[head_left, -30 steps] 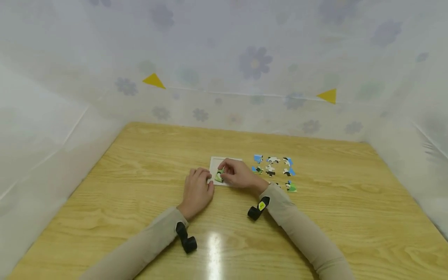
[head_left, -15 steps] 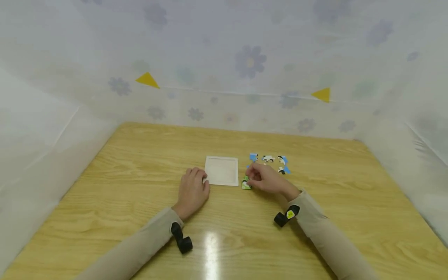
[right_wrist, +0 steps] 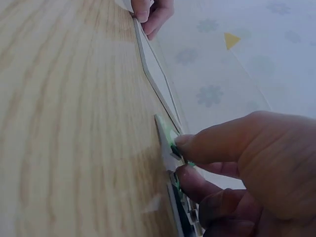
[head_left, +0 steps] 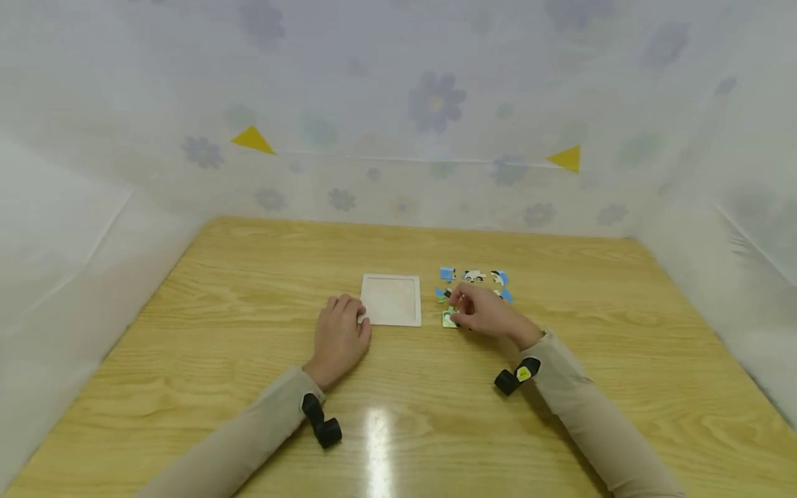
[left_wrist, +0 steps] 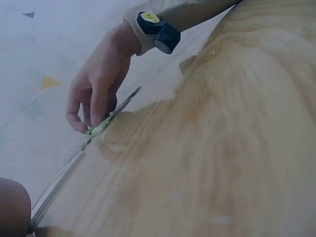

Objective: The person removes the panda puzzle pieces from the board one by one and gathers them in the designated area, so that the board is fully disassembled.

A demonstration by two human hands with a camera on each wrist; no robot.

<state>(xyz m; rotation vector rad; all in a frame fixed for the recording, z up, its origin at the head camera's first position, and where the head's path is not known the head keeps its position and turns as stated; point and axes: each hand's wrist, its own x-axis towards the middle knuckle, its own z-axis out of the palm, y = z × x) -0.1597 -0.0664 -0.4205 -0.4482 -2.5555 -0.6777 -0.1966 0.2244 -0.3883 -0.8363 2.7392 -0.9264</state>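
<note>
Between the thumb and fingers of my right hand (head_left: 488, 315) is a green jigsaw puzzle piece (head_left: 448, 319) with a white patch. In the right wrist view the piece (right_wrist: 168, 132) looks tilted near the tabletop, the thumb on its upper face. My left hand (head_left: 339, 339) rests on the table, its fingertips touching the left edge of a square white puzzle tray (head_left: 418, 304). The tray lies flat with its inside bare. Beyond my right hand lie several panda puzzle pieces (head_left: 474, 277), partly covered by the fingers.
The pieces lie in loose rows right of the tray, on a wood-grain table (head_left: 261, 277). White flowered sheeting (head_left: 349, 90) surrounds the back and sides. Each wrist carries a black camera (head_left: 325, 430).
My right hand has carried the green piece from over the tray to the right, down beside the other pieces. My left hand has stayed at the tray's edge. The head view shifted slightly.
</note>
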